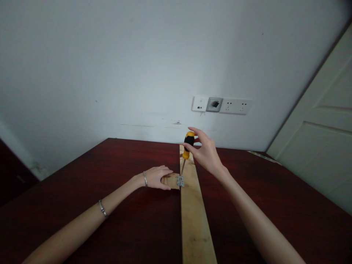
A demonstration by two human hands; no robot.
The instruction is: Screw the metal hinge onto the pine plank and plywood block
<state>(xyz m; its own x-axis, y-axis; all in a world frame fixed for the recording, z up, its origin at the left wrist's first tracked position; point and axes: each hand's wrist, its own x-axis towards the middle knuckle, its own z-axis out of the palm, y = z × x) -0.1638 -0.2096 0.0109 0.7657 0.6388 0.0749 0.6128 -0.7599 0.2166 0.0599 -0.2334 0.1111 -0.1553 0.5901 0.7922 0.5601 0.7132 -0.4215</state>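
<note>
My right hand (205, 148) grips a yellow and black screwdriver (189, 141) by its handle, fingers around the upper part. The shaft points down and slightly left, its tip at a small metal hinge (180, 180). That hinge lies across the joint between a short wooden block (171, 180) and a long wooden plank (194, 216). With thumb and fingers on opposite edges, my left hand (157, 177) clasps the short block from its left end. The block butts against the plank's left side. Whether a screw sits under the tip is too small to tell.
Both wood pieces rest on a dark red table (132, 220), whose far edge meets a pale wall (137, 73). Wall sockets (235, 106) are set above the table. A white panelled door (324, 139) stands at the right, and a thin strip (264, 157) lies near the far right edge.
</note>
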